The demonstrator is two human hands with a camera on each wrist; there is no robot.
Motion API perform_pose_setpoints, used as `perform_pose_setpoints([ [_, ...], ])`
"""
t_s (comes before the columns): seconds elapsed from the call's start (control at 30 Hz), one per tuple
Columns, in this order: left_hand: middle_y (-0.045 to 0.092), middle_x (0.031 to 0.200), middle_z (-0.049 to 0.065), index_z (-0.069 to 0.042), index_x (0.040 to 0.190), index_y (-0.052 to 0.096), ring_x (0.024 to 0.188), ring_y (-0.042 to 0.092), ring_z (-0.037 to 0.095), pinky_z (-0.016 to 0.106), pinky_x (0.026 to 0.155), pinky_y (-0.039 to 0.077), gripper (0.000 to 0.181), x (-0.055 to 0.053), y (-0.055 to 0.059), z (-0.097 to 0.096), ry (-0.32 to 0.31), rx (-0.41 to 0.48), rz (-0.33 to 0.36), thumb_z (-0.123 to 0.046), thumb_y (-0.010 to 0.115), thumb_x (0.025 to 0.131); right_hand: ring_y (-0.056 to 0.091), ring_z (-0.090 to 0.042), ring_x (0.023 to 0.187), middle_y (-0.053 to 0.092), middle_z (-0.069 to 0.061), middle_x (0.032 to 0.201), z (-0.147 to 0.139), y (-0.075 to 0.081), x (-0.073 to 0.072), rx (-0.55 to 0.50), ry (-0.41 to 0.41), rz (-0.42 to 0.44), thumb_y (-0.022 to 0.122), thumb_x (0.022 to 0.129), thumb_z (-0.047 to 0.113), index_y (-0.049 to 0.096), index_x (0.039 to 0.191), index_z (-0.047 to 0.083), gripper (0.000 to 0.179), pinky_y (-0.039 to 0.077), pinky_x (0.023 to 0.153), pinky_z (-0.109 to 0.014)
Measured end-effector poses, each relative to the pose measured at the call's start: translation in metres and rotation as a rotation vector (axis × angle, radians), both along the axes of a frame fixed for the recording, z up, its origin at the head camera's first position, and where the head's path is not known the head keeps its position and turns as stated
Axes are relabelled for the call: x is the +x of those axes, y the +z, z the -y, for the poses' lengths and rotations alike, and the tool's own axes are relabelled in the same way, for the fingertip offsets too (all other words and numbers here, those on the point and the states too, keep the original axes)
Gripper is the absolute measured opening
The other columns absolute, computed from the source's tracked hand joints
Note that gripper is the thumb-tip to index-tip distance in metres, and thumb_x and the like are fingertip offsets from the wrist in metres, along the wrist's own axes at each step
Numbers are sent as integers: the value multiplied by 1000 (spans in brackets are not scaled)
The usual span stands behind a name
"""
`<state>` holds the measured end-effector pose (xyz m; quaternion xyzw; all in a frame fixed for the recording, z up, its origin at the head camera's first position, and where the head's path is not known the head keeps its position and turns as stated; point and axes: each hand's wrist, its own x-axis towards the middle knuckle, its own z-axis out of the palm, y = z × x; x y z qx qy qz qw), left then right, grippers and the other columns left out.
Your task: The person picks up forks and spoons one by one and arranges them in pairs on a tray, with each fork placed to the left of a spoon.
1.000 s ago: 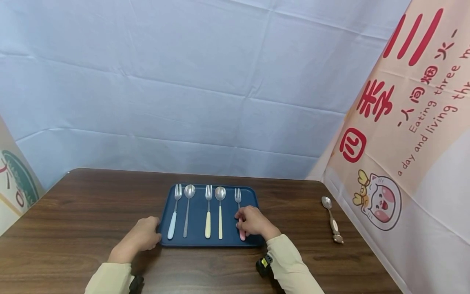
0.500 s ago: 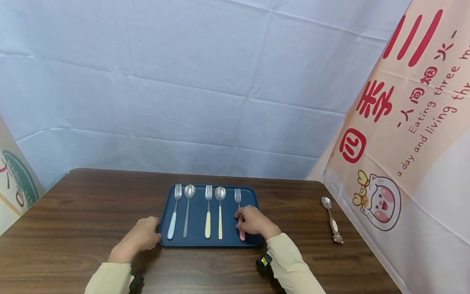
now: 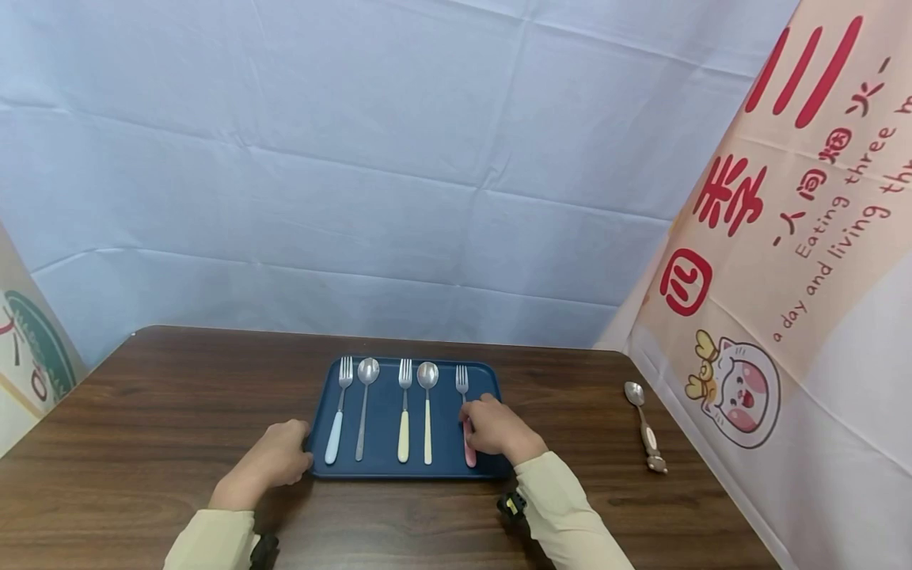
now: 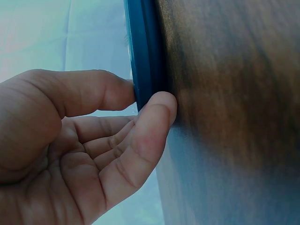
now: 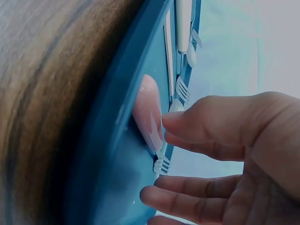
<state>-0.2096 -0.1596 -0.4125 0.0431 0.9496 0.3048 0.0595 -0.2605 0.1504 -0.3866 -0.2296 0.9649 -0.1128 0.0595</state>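
A dark blue tray (image 3: 385,427) lies on the table, with several forks and spoons side by side on it. My left hand (image 3: 274,459) is at its left edge; in the left wrist view, thumb and a finger pinch the tray's rim (image 4: 146,42). Over the right part of the tray, my right hand (image 3: 495,431) is at a pink-handled fork (image 3: 470,453). Seen from the right wrist, the thumb is at or very near the fork's pink handle (image 5: 147,110), while the other fingers are spread apart and do not wrap it.
On the tray also lie a light-blue-handled fork (image 3: 333,439), a silver spoon (image 3: 362,419), a cream-handled fork (image 3: 404,438) and a cream-handled spoon (image 3: 427,431). Another spoon (image 3: 647,435) lies on the wooden table (image 3: 178,380) at right. Hanging cloth (image 3: 356,198) closes off the back.
My right hand has shifted slightly up and right, its fingers loosening off the pink-handled fork, which stays in place. The left hand and the tray look unmoved.
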Motion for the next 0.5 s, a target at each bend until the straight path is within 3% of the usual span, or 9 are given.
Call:
perform_pose_setpoints([
  [0.5,50,54,7,6,86,55,45,49,15,29,45,40,6,0,1,-1,0,1,6,6,53,80,47,-21,83,55,-8,87,-2,0,-2,-14,31,14,61,79,0,66,101,-1,22,43,71,-35],
])
